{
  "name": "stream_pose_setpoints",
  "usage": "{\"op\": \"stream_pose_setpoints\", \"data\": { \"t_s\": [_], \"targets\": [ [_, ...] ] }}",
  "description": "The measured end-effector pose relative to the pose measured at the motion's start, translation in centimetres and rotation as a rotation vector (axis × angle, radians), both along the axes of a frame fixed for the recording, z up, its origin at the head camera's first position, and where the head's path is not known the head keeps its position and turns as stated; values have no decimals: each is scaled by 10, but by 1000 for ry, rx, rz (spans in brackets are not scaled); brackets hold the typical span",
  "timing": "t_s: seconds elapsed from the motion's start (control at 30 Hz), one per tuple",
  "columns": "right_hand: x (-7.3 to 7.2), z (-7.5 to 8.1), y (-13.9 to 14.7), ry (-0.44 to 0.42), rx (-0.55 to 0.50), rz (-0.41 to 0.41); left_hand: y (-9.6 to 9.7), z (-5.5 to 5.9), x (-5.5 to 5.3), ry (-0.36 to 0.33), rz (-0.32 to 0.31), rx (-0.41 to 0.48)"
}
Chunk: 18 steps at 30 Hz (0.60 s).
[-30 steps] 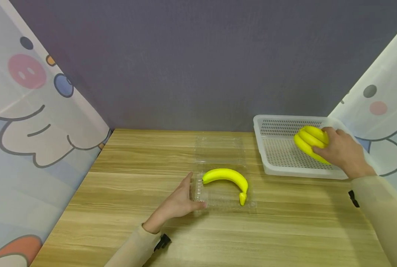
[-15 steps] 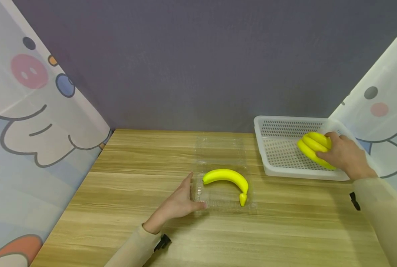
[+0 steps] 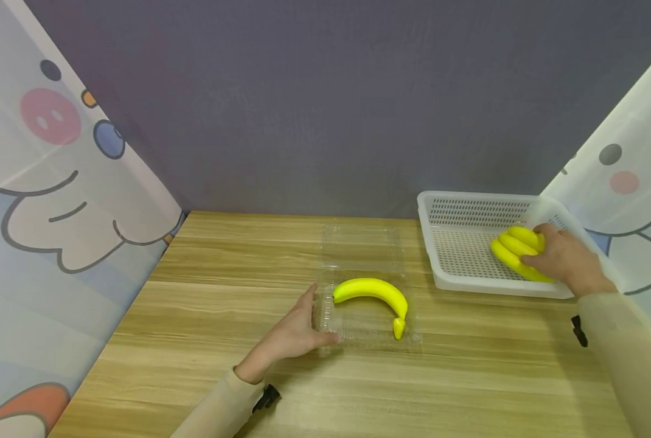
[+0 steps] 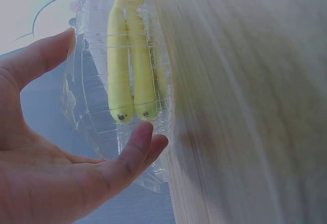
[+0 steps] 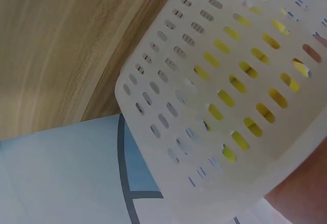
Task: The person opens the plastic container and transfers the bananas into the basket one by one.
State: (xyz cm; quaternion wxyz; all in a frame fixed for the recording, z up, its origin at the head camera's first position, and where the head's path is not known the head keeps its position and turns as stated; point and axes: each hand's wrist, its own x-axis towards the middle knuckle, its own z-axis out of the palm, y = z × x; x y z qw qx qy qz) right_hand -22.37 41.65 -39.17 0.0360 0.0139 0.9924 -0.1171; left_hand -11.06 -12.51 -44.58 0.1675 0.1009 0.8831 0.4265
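Note:
My left hand [image 3: 292,331] lies spread at the near left corner of an open clear plastic clamshell box [image 3: 361,248], thumb on the front edge and fingertips at the left side. Inside are yellow bananas [image 3: 372,287]; from above one shows, while the left wrist view shows two dark-tipped bananas [image 4: 118,76] joined at the stem. On the right, my right hand [image 3: 569,258] grips a bunch of bananas [image 3: 514,252] low inside a white plastic basket [image 3: 462,286]. In the right wrist view, the slotted wall [image 5: 158,106] hides most of the bunch.
The wooden table [image 3: 238,255] meets a grey back wall [image 3: 303,121]. Cartoon-print panels [image 3: 57,182] flank both sides. The basket stands at the back right, close to the right panel, and the box's clear lid lies folded back.
My right hand has lowered the bunch of bananas deeper into the basket, slightly right and nearer me. My left hand and the clamshell box have stayed put.

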Motion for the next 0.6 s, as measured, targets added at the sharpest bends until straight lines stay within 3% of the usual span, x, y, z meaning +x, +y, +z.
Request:
{"op": "stream_pose_setpoints", "data": {
  "t_s": [0.6],
  "targets": [
    [-2, -8, 6, -69, 30, -11, 0, 0, 0, 6, -7, 2]
  ]
}}
